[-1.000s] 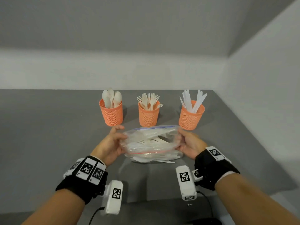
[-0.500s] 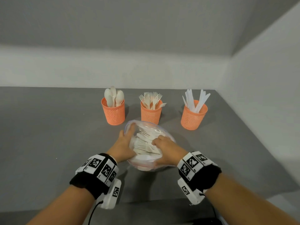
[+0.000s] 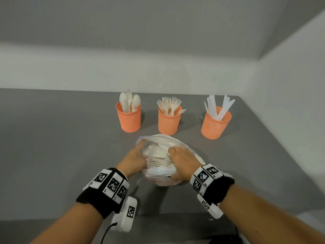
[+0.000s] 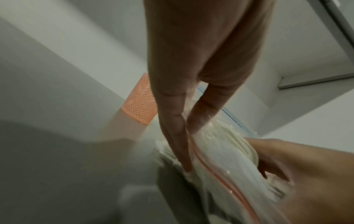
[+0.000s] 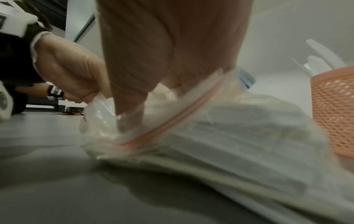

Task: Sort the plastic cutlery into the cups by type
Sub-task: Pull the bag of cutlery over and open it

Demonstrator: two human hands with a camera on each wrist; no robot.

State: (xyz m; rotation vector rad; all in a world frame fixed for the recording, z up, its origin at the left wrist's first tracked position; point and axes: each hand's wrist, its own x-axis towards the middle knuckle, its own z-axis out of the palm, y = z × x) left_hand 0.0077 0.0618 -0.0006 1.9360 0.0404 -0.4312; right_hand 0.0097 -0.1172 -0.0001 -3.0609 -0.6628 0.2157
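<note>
A clear zip bag (image 3: 158, 154) full of white plastic cutlery lies on the grey table (image 3: 52, 155) in front of three orange mesh cups. The cups hold spoons (image 3: 129, 118), forks (image 3: 168, 122) and knives (image 3: 215, 125). My left hand (image 3: 139, 152) grips the bag's left side, and the right wrist view shows its fingers pinching the plastic (image 5: 95, 98). My right hand (image 3: 175, 162) clasps the right side, fingers on top and thumb round the near edge. The bag's red zip strip (image 4: 210, 171) runs between my hands.
White walls close the table at the back and right, and the knife cup (image 5: 333, 109) stands close to the bag's far right. Bare grey surface stretches to the left. A dark object (image 3: 226, 241) sits at the table's near edge.
One second ago the bag was held crosswise between my hands. It has since turned end-on toward the cups, and both hands have closed in on it; little has moved over the last half second.
</note>
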